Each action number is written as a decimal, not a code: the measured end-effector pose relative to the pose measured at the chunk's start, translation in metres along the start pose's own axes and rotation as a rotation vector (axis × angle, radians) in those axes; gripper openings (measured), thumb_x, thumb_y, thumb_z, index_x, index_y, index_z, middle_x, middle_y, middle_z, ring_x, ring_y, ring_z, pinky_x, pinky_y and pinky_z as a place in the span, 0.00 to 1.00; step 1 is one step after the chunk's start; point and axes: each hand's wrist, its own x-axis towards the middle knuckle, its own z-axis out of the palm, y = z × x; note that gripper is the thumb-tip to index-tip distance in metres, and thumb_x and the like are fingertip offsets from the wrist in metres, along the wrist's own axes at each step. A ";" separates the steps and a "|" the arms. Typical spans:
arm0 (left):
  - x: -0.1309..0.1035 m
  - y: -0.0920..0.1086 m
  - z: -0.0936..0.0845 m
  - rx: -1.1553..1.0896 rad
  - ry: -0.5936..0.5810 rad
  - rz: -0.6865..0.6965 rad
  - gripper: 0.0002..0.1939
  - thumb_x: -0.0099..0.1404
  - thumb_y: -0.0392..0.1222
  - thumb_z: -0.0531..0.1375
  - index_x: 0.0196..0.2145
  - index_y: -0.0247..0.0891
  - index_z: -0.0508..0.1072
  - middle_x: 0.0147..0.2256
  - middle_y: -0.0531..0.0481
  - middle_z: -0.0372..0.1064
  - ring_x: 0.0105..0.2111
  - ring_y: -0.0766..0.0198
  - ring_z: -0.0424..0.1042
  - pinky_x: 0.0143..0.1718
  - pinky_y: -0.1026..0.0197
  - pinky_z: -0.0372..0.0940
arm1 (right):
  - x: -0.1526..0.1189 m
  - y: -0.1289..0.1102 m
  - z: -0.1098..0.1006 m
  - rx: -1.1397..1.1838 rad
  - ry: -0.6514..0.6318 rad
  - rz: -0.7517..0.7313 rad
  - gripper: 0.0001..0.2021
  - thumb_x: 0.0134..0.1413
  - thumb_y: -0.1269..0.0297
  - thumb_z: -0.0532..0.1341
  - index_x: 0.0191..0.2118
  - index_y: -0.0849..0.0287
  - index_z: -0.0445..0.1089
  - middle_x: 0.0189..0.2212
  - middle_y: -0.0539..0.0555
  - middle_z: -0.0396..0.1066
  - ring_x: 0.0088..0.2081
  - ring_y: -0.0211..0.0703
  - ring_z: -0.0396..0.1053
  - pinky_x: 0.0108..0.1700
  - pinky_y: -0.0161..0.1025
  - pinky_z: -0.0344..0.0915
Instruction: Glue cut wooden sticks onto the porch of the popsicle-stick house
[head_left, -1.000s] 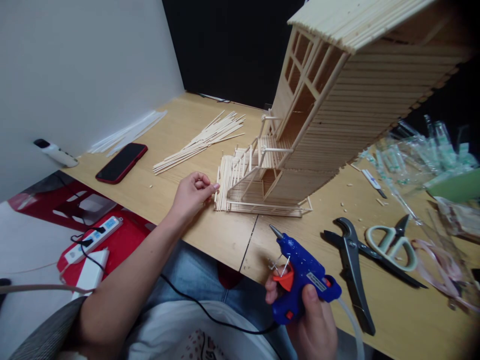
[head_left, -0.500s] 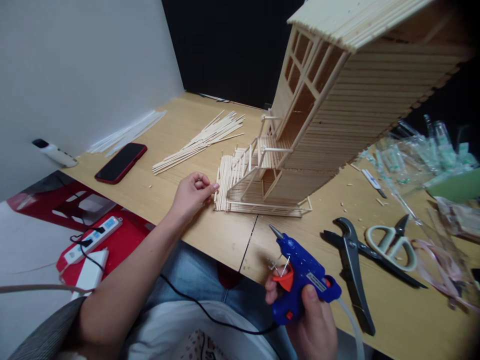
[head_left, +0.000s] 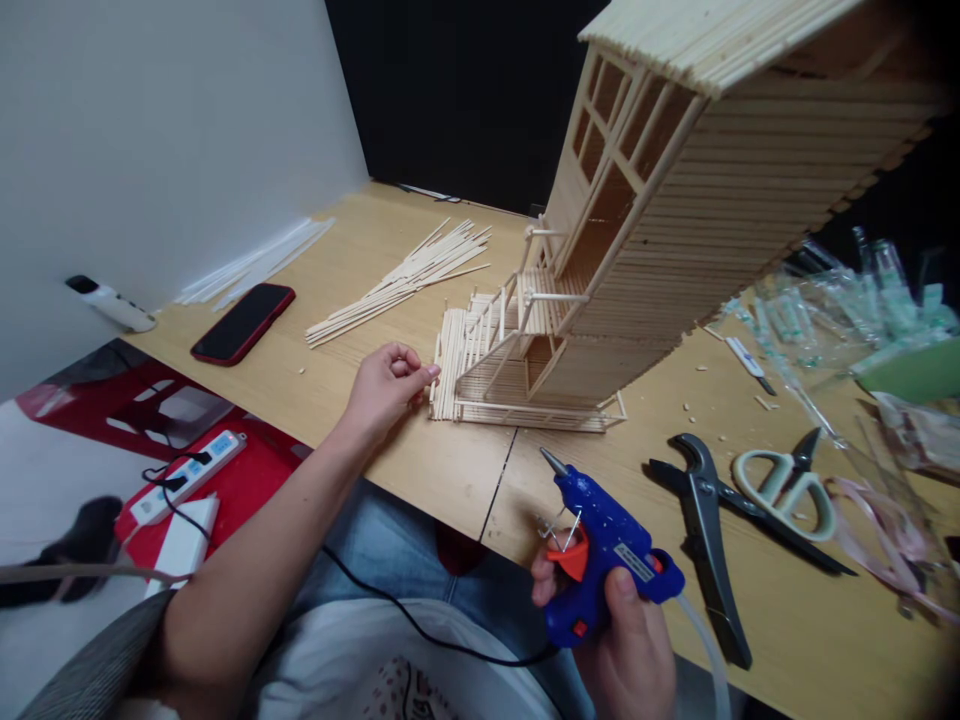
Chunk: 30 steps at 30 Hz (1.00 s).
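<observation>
A model house of thin wooden sticks stands on the table, with stairs, a balcony and a low fenced deck at its front left. My left hand is closed at the deck's outer edge, thumb and forefinger pinched on the small stick railing; its other fingers are curled. In my right hand is a blue hot glue gun with an orange trigger, its metal nozzle pointing up and left, apart from the model. A clear glue stick sticks out of its rear.
Loose wooden sticks lie behind my left hand, beside a phone and white strips. To the right are cutting pliers, scissors, a craft knife and clear plastic packaging. The black gun cord crosses my lap.
A dark shape, blurred, has come into view over the floor at the lower left. Both hands, the glue gun and the model keep almost the same places.
</observation>
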 end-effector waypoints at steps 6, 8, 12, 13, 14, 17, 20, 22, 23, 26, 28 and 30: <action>0.000 -0.001 0.000 0.001 -0.010 0.000 0.19 0.49 0.43 0.73 0.28 0.39 0.64 0.19 0.58 0.66 0.17 0.72 0.63 0.19 0.68 0.56 | 0.000 0.000 -0.001 0.018 -0.023 -0.016 0.20 0.67 0.46 0.59 0.43 0.58 0.78 0.31 0.58 0.79 0.30 0.46 0.77 0.34 0.41 0.76; 0.000 0.000 0.000 -0.004 -0.011 0.001 0.19 0.49 0.43 0.73 0.28 0.39 0.64 0.19 0.58 0.65 0.17 0.72 0.63 0.19 0.69 0.57 | 0.001 0.000 -0.001 0.008 -0.029 -0.023 0.20 0.67 0.46 0.59 0.43 0.58 0.78 0.31 0.58 0.79 0.30 0.46 0.77 0.34 0.40 0.76; -0.001 0.000 0.000 -0.016 -0.018 -0.016 0.20 0.49 0.44 0.73 0.29 0.39 0.65 0.19 0.58 0.66 0.16 0.72 0.63 0.18 0.69 0.56 | 0.001 0.000 0.000 0.010 -0.029 -0.037 0.21 0.67 0.46 0.58 0.43 0.60 0.78 0.30 0.58 0.79 0.29 0.45 0.77 0.34 0.40 0.76; -0.001 0.000 -0.001 -0.015 -0.019 -0.017 0.20 0.49 0.45 0.73 0.29 0.39 0.65 0.19 0.57 0.66 0.16 0.72 0.63 0.18 0.69 0.55 | 0.002 0.000 0.000 0.017 -0.029 -0.034 0.21 0.67 0.46 0.58 0.43 0.60 0.78 0.30 0.59 0.79 0.29 0.45 0.77 0.34 0.40 0.76; -0.002 0.001 -0.001 -0.014 -0.020 -0.014 0.20 0.50 0.46 0.73 0.29 0.38 0.65 0.19 0.57 0.67 0.17 0.71 0.63 0.18 0.69 0.56 | 0.002 0.000 0.000 0.024 -0.034 -0.029 0.21 0.67 0.46 0.59 0.43 0.60 0.79 0.30 0.59 0.80 0.29 0.45 0.77 0.33 0.40 0.76; -0.003 0.001 -0.002 -0.005 -0.026 -0.004 0.20 0.51 0.47 0.73 0.28 0.38 0.65 0.20 0.55 0.68 0.17 0.71 0.64 0.20 0.69 0.57 | 0.001 0.001 0.002 0.034 -0.007 -0.003 0.21 0.66 0.46 0.60 0.42 0.60 0.79 0.31 0.59 0.80 0.28 0.45 0.77 0.32 0.40 0.76; -0.003 0.001 -0.002 0.000 -0.030 -0.007 0.20 0.50 0.45 0.73 0.27 0.38 0.65 0.19 0.57 0.66 0.18 0.72 0.64 0.20 0.69 0.57 | 0.001 0.001 0.001 0.038 0.013 0.000 0.20 0.65 0.46 0.61 0.42 0.59 0.78 0.31 0.59 0.80 0.29 0.45 0.77 0.33 0.39 0.76; -0.003 0.001 -0.001 -0.001 -0.030 -0.009 0.19 0.49 0.44 0.73 0.27 0.38 0.65 0.19 0.57 0.65 0.18 0.72 0.63 0.21 0.69 0.57 | 0.001 0.002 0.000 0.038 -0.021 -0.012 0.20 0.65 0.46 0.61 0.43 0.59 0.78 0.31 0.59 0.80 0.29 0.45 0.78 0.33 0.39 0.76; -0.003 0.001 -0.001 -0.001 -0.031 -0.012 0.19 0.49 0.43 0.73 0.27 0.38 0.65 0.19 0.57 0.65 0.18 0.72 0.63 0.21 0.69 0.57 | 0.002 0.002 -0.001 0.038 -0.036 -0.017 0.20 0.66 0.46 0.60 0.43 0.59 0.78 0.31 0.59 0.80 0.29 0.45 0.78 0.33 0.39 0.76; -0.002 0.000 -0.001 0.004 -0.036 -0.012 0.19 0.49 0.43 0.73 0.27 0.39 0.65 0.19 0.57 0.65 0.17 0.72 0.63 0.20 0.69 0.57 | 0.001 0.002 0.000 0.035 -0.041 -0.019 0.20 0.66 0.46 0.60 0.44 0.60 0.78 0.32 0.59 0.80 0.29 0.45 0.78 0.34 0.39 0.76; -0.002 0.000 -0.001 0.014 -0.044 -0.008 0.19 0.49 0.43 0.73 0.27 0.39 0.65 0.18 0.58 0.64 0.17 0.72 0.62 0.20 0.69 0.57 | 0.001 0.001 0.002 0.042 -0.012 -0.009 0.20 0.65 0.46 0.61 0.43 0.60 0.78 0.31 0.59 0.80 0.29 0.45 0.77 0.33 0.39 0.76; -0.001 0.000 -0.003 0.033 -0.044 -0.007 0.19 0.50 0.45 0.73 0.27 0.39 0.65 0.18 0.58 0.64 0.17 0.72 0.62 0.19 0.69 0.56 | 0.000 0.000 0.004 0.051 0.021 0.002 0.20 0.65 0.46 0.61 0.43 0.60 0.78 0.31 0.58 0.80 0.29 0.44 0.77 0.33 0.39 0.75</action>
